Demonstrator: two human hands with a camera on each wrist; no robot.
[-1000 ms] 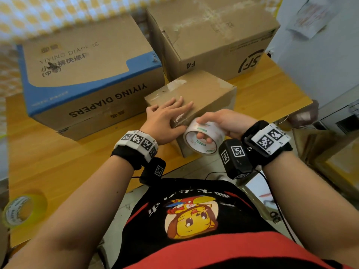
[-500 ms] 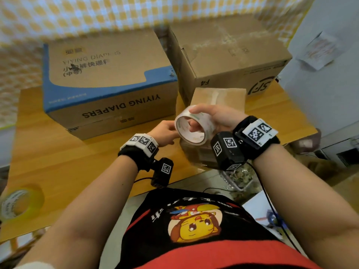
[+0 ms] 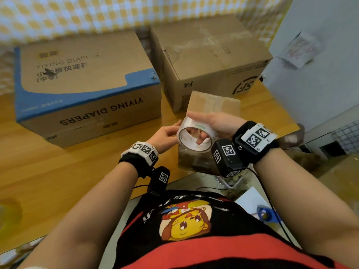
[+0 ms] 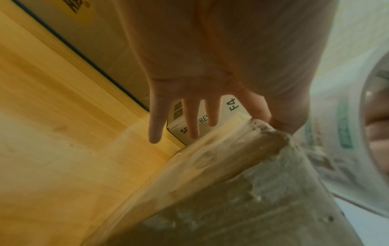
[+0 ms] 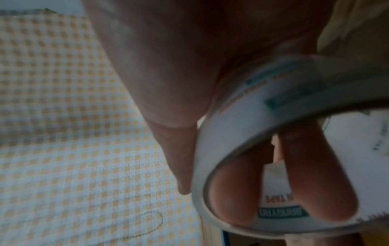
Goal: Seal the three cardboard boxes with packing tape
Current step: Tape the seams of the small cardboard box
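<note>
My right hand (image 3: 195, 124) holds a clear packing tape roll (image 3: 194, 147) just above the small cardboard box (image 3: 213, 101), two fingers (image 5: 242, 191) through the core and the thumb on the outside. My left hand (image 3: 175, 131) is at the roll's left rim. In the left wrist view its thumb and index finger (image 4: 255, 106) pinch at the roll (image 4: 345, 126) while the other fingers stay straight. I cannot tell whether a tape end is lifted. Old tape covers the small box's (image 4: 242, 191) near face. Behind stand the blue diaper box (image 3: 87, 84) and the SF box (image 3: 209, 61).
The boxes sit on a wooden table (image 3: 58, 171) against a yellow checked wall. A yellow tape roll (image 3: 7, 216) lies blurred at the table's near left corner. A clear jar (image 3: 231, 180) and papers lie below the table's front edge at the right.
My left hand left the small box's top and came to the roll. My right hand lifted the roll higher, over the box. The small box now faces me squarely.
</note>
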